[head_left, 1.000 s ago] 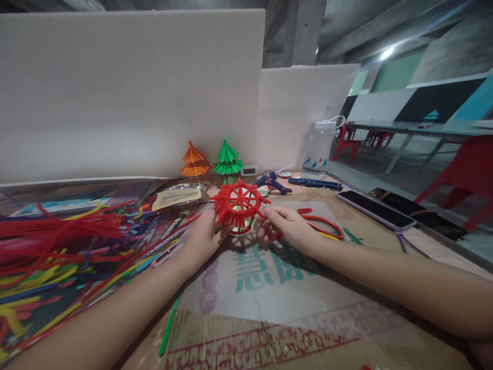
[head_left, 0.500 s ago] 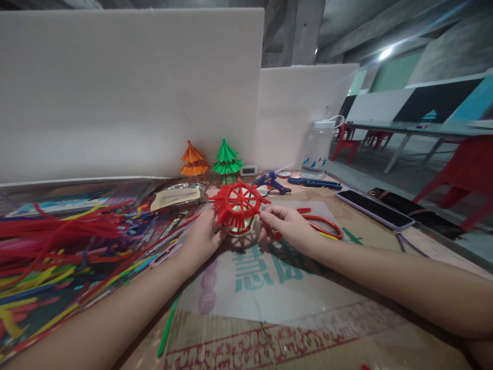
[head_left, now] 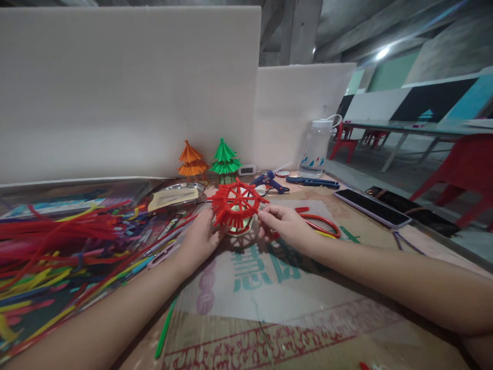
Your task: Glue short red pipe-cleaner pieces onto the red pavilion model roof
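Observation:
Between my hands is a red pipe-cleaner roof ring (head_left: 238,204), with spokes across its middle and short red strips fanned round its rim. My left hand (head_left: 202,231) grips its left side, the fingertips partly hidden behind it. At the right edge, my right hand (head_left: 283,223) pinches a short red strip between thumb and forefinger. Behind the ring stand a finished orange pagoda (head_left: 190,162) and a green pagoda (head_left: 224,160), both with tiered roofs of the same sort of strips.
Many coloured pipe cleaners (head_left: 57,231) cover the left side. A metal dish (head_left: 192,191), a blue glue gun (head_left: 269,181), blue pliers (head_left: 311,182), a water bottle (head_left: 315,149) and a phone (head_left: 372,208) line the back and right. A green pipe cleaner (head_left: 165,329) lies in front.
The view has shifted very slightly. Both hands keep their hold at the red ring, with no other visible movement.

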`<state>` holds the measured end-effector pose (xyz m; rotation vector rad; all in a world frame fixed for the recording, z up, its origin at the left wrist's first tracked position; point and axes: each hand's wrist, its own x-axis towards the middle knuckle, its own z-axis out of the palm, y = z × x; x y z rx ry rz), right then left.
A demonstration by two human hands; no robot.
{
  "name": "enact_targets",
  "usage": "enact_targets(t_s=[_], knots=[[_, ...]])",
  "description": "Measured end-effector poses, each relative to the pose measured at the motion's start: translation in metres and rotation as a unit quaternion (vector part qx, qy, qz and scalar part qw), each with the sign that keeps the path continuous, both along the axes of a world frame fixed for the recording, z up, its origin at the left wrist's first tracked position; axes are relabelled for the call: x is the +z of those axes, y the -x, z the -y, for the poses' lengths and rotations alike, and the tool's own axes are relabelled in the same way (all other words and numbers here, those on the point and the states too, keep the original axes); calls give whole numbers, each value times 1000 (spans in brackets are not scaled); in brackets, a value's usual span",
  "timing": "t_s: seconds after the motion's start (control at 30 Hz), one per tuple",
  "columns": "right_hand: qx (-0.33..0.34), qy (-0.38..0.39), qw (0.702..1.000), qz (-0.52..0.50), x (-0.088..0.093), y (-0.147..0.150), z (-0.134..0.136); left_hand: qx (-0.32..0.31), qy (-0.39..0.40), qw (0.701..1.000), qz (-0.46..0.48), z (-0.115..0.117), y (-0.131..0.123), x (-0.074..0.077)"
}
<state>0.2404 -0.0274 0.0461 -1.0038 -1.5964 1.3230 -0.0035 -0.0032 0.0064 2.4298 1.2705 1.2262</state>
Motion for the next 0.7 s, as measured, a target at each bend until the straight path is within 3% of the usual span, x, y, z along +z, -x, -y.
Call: enact_targets(t_s=[0.7], knots=[[11, 18, 1000, -19, -1, 2, 2, -2, 5, 1000, -10, 2, 0, 2]])
